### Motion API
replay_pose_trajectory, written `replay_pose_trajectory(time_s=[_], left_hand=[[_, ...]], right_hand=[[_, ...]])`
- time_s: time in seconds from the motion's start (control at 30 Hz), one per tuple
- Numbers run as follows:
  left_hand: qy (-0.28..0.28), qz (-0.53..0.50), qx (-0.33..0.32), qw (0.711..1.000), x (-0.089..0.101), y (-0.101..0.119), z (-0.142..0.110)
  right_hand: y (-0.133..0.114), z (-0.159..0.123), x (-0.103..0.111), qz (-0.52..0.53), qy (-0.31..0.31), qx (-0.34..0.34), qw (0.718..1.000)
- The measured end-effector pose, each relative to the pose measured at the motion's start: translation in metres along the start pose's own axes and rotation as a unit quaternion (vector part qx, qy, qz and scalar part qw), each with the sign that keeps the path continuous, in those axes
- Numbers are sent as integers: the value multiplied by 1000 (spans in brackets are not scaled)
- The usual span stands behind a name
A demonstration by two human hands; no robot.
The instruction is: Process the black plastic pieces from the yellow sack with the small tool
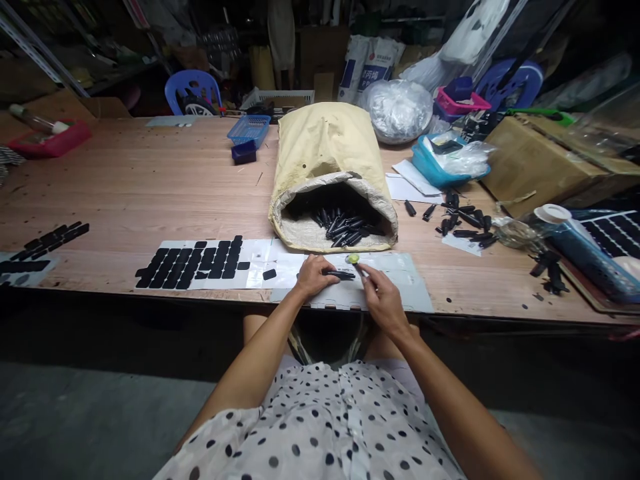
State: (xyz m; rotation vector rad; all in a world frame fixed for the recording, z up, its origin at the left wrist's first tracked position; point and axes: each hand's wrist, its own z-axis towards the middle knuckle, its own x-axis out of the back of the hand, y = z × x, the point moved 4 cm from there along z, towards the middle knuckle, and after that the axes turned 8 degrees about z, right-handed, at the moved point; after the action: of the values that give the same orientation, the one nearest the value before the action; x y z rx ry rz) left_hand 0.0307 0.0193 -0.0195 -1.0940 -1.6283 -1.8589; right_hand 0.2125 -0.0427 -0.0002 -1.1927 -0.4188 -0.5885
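My left hand is closed on the end of a slim black plastic piece, holding it flat over the white sheet at the table's front edge. My right hand grips the dark handle of a small tool with a round yellow-green head; its exact kind is unclear. That head is just beyond the black piece. Behind both hands lies a yellowish woven sack, its rolled mouth facing me, with many similar black pieces inside. One loose black rectangular pad rests left of my left hand.
Rows of black pads cover white sheets on the left. Loose black pieces are scattered at right, near a teal basket and a cardboard box. Blue baskets stand left of the sack. The table edge runs before me.
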Motion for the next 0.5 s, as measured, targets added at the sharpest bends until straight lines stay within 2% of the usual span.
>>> replay_pose_trajectory(time_s=[0.1,0.23,0.5], left_hand=[[3,-5,2,1000,-1,1,0],[7,-1,1,1000,-3,2,1],[13,-4,8,1000,0,4,0]], right_hand=[[-12,-14,-11,26,-18,3,1000],[-18,-22,-18,0,-21,1,1000],[-12,-26,-11,-16,6,-10,1000]])
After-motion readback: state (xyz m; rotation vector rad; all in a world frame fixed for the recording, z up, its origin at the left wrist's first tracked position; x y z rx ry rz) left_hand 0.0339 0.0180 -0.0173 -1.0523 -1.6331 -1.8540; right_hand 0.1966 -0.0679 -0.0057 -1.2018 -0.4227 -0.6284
